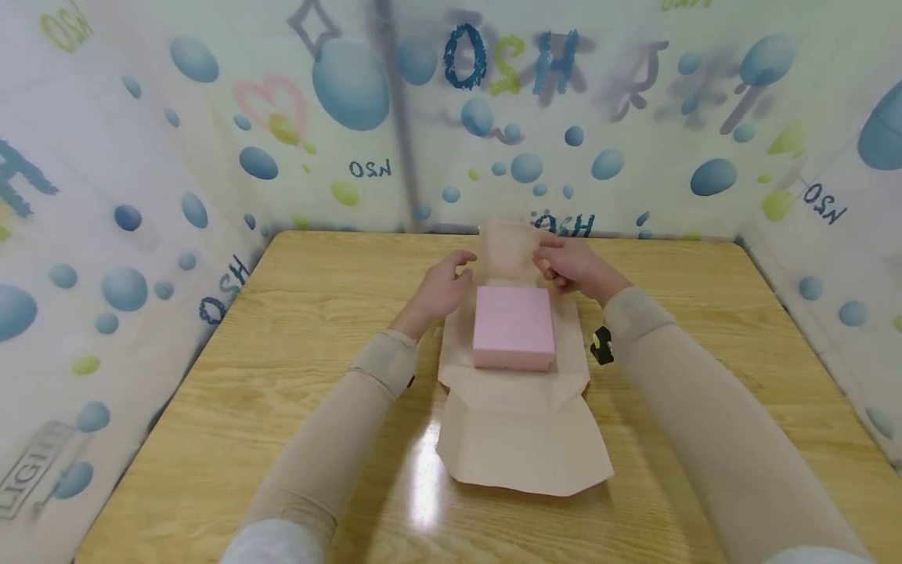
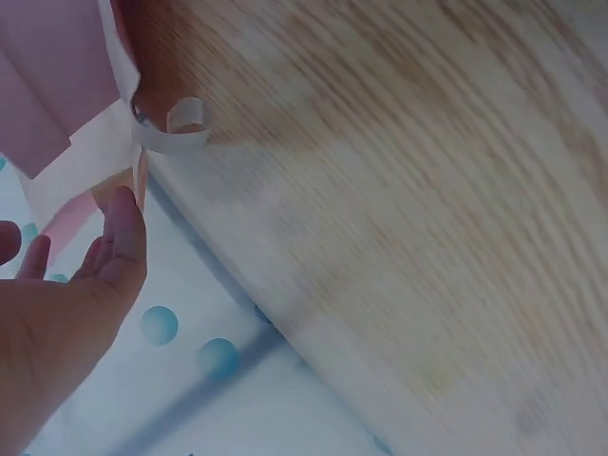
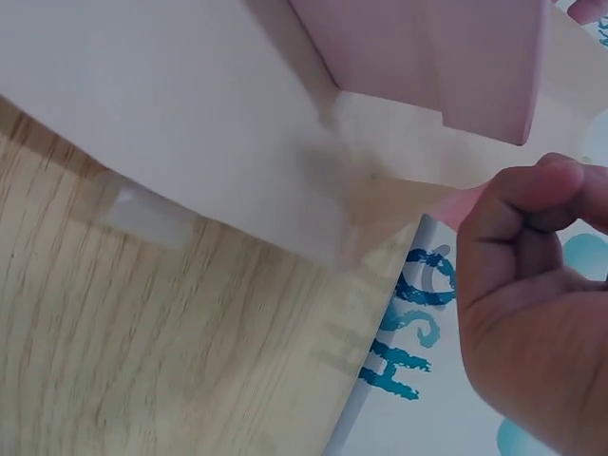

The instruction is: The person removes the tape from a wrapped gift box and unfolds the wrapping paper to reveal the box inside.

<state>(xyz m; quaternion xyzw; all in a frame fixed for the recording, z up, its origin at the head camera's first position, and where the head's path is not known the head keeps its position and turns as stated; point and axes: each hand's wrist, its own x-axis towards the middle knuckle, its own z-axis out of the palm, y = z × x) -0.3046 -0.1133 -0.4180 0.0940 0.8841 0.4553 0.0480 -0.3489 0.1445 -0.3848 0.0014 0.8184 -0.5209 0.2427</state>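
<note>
A pink box [image 1: 514, 327] sits on an unfolded sheet of light brown wrapping paper [image 1: 521, 446]. The paper's far flap [image 1: 509, 254] is raised behind the box. My right hand [image 1: 574, 266] pinches this flap near its right edge, with finger and thumb curled together in the right wrist view. On the opposite side, my left hand [image 1: 442, 290] has its fingers loosely extended, fingertips [image 2: 123, 201] right at the flap's left edge. A curled strip of white tape [image 2: 180, 133] sticks out from the paper's left side, and a translucent tape piece [image 3: 147, 214] from its right side.
The wooden table [image 1: 282, 329] extends on both sides of the paper. Its far edge meets a patterned wall covering [image 1: 437, 117], which also rises at left and right. A small black device [image 1: 602, 345] shows beneath the right sleeve.
</note>
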